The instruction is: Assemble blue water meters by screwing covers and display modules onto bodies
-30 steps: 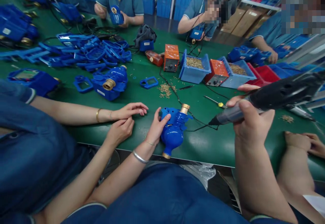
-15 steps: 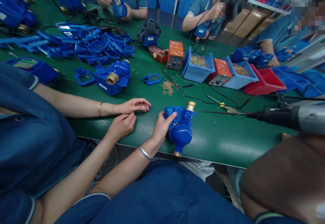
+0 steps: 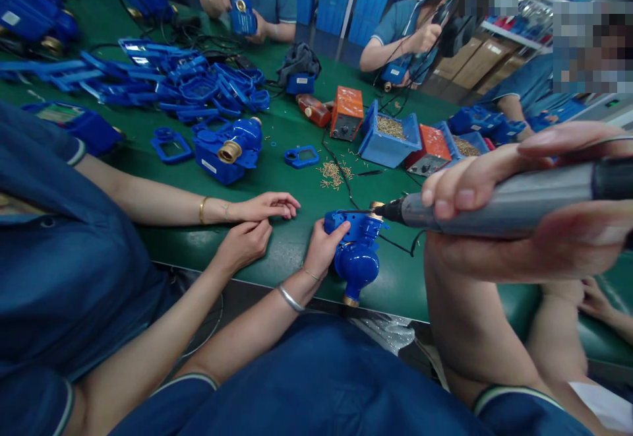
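Observation:
My left hand [image 3: 321, 249] is closed around a blue water meter [image 3: 357, 262] with brass threaded ends, near the front edge of the green table. Its thumb presses on the flat bracket with holes. My right hand [image 3: 519, 254] grips a grey electric screwdriver [image 3: 509, 200], held sideways close to the camera. The long thin bit points left and lies across the view of the meter's upper brass end; I cannot tell whether it touches. Beyond the meter lies a heap of small brass screws [image 3: 336, 174]. A blue frame-like cover [image 3: 301, 156] rests beside them.
Left of me, a co-worker's hands [image 3: 257, 215] rest at the table edge. Another blue meter [image 3: 230, 149], piled blue covers [image 3: 192, 83], orange control boxes [image 3: 346, 113] and a blue screw bin [image 3: 388, 146] stand farther back. A black cable [image 3: 413, 251] runs along the table.
My right hand has come into view with the screwdriver, which has swung left toward the meter. My left hand keeps its hold on the meter. The whole view has shifted slightly.

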{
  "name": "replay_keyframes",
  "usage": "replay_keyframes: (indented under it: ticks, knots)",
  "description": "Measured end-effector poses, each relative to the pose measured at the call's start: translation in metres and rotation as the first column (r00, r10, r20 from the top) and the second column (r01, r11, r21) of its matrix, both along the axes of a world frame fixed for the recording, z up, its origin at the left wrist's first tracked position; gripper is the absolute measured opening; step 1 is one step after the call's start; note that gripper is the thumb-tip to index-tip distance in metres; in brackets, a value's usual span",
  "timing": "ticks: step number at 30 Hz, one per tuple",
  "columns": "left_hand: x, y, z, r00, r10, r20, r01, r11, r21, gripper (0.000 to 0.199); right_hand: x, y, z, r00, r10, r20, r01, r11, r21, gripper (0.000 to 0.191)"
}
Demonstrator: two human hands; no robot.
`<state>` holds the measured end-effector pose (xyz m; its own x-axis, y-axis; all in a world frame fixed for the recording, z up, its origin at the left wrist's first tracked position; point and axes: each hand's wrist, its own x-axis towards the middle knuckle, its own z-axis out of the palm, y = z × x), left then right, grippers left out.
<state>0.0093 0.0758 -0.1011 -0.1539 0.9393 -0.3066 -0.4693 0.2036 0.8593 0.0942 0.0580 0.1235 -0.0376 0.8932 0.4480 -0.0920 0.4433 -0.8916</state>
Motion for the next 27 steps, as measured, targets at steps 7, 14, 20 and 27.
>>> replay_keyframes:
  ticks: [7, 14, 20, 27]
  knots:
    - [-0.001, 0.000, 0.000, 0.998, -0.011, -0.058, 0.011, 1.000, -0.002, 0.052, -0.020, 0.020, -0.028, 0.985, -0.165, -0.056, 0.174, 0.946, 0.274, 0.022]
    - [-0.002, 0.000, -0.005, 0.999, -0.029, -0.020, 0.029, 0.999, 0.033, 0.049, -0.026, 0.032, -0.053, 0.972, -0.218, -0.085, 0.232, 0.943, 0.237, 0.035]
    - [0.000, -0.001, -0.010, 1.000, -0.018, -0.017, 0.018, 0.999, 0.047, 0.051, -0.027, 0.027, -0.055, 0.957, -0.291, 0.017, 0.275, 0.921, 0.276, 0.027]
    - [0.003, -0.002, -0.009, 1.000, -0.002, -0.006, 0.003, 0.999, 0.054, 0.049, -0.027, 0.021, -0.051, 0.934, -0.338, 0.113, 0.303, 0.921, 0.243, 0.042]
